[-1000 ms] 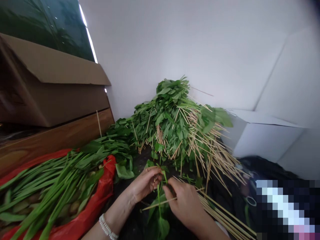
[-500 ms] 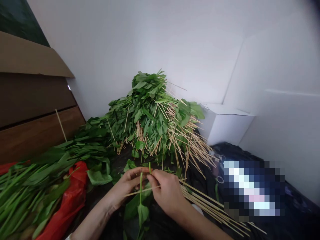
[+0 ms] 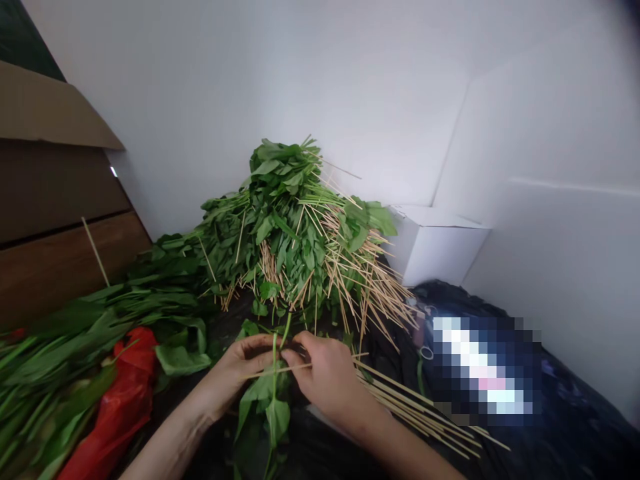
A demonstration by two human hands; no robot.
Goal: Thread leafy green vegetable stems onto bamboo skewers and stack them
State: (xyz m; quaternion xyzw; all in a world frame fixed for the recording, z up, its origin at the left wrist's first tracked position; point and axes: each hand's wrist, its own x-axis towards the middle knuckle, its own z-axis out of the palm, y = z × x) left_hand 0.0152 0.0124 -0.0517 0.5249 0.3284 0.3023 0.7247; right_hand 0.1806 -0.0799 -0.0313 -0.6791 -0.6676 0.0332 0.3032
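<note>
Leafy stem: green sprig [image 3: 278, 415], bottom centre of frame, between my two hands; stalk up at fingertip height, leaves hanging below the grip.
Right grip: my right hand [image 3: 327, 377], thumb and fingers clamped on a thin stick [image 3: 257, 375], whose tip points left.
Stick vs sprig: stick crosses the stalk just below my fingertips; can't tell whether it pierces it.
Left grip: my left hand [image 3: 235, 370], fingers curled at the stalk, left of it; contact hidden, can't tell if pinched.
Red bag: red plastic [image 3: 133, 380], lower left, long loose greens [image 3: 45, 380] beside it, blurred.
Loose sticks: bundle [image 3: 425, 417], lower right, just past my right forearm.
Black sheet: dark plastic [image 3: 580, 420], lower right.
Heap: skewered greens [image 3: 295, 220], centre, stick ends fanned to the right.
Boxes: white box [image 3: 443, 253], right of heap; cardboard box [image 3: 50, 180], left edge.
Wall: white [image 3: 300, 67], behind everything.
</note>
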